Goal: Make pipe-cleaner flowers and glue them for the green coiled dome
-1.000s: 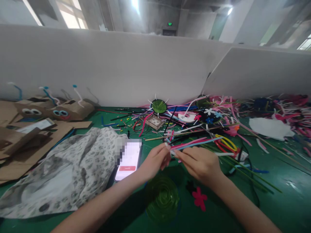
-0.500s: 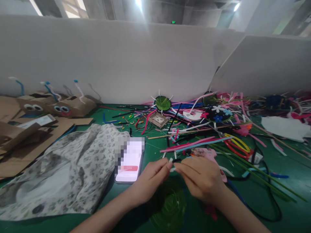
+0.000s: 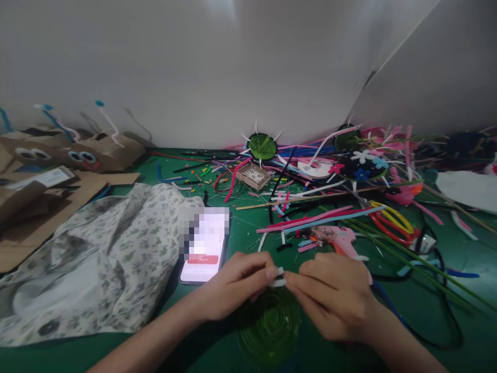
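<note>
So compared with a second ago, the left hand [image 3: 244, 280] and the right hand [image 3: 337, 290] sit closer in, meeting just over the far edge of the disc [image 3: 267, 331], which I'd read as close-up fiddly work on the white strip [image 3: 277, 283]. Left one pinches it between thumb and fingertip, right one has its fingertips clamped on the other side; can't tell if it's one bent bit or two. Disc is round, shiny and green-looking, with ripple-like rings. Beyond it lie fuzzy pink and blue stems [image 3: 310, 220], thin and nearly straight, and beyond it to the right there's a smooth pink glue gun [image 3: 341, 235], with red and yellow handled scissors [image 3: 394, 238] farther out. Left of the disc is a slick flat phone [image 3: 204, 264], then a soft, rumpled printed cloth [image 3: 101, 259], all on the green surface [image 3: 243, 235]
</note>
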Demonstrator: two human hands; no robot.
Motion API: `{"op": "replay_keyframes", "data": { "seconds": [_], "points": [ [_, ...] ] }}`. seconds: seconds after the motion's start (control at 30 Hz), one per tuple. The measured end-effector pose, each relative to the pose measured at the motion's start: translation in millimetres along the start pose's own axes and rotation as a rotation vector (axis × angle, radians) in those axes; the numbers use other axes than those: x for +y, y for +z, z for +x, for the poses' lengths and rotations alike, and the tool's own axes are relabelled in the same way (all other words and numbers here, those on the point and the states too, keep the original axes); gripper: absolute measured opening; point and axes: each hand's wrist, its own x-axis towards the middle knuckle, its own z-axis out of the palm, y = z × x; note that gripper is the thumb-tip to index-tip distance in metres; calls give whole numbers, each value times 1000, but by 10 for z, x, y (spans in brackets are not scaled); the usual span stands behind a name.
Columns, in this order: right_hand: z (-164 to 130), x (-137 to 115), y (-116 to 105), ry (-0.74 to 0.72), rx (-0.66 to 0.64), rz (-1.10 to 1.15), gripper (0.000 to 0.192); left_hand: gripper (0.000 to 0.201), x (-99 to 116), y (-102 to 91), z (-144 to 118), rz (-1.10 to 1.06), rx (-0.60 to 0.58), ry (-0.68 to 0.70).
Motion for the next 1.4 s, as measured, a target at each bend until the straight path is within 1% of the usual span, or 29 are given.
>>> {"op": "replay_keyframes", "data": {
  "seconds": [0.07,0.13,0.23,0.33,0.47,0.67,0.77,0.83,0.93,1.0,1.1,1.27,1.4],
  "points": [
    [-5,-1,-3,-1,-3,4,7,40,23,-2,5,85,2,28],
    [-5,5,-11,-9,6,0,7,39,29,-14,12,148,-24,57],
    [-5,32,-32,-1,30,-9,10,37,11,-33,20,173,-32,84],
    [-9,56,-51,12,71,7,13,37,-2,-36,21,149,-38,74],
    [-6,60,-54,5,87,7,14,38,13,-13,16,110,-70,64],
    [-6,40,-67,37,86,-20,21,40,20,33,7,-14,-24,14],
    [-4,34,-77,37,79,-30,17,40,6,49,9,-48,-19,8],
    [6,32,-80,35,83,-34,13,41,0,52,8,-30,-3,29],
    [27,29,-80,46,104,-15,10,42,3,51,-3,-24,18,60],
    [33,25,-77,63,120,12,9,42,9,51,-13,-36,8,62],
    [20,22,-73,65,112,37,11,42,11,50,-17,-59,-17,46],
    [-3,40,-76,53,78,46,12,37,1,49,4,-146,-24,-32],
    [22,43,-60,42,28,72,15,35,12,49,6,-86,-19,-21]
  ]
}}
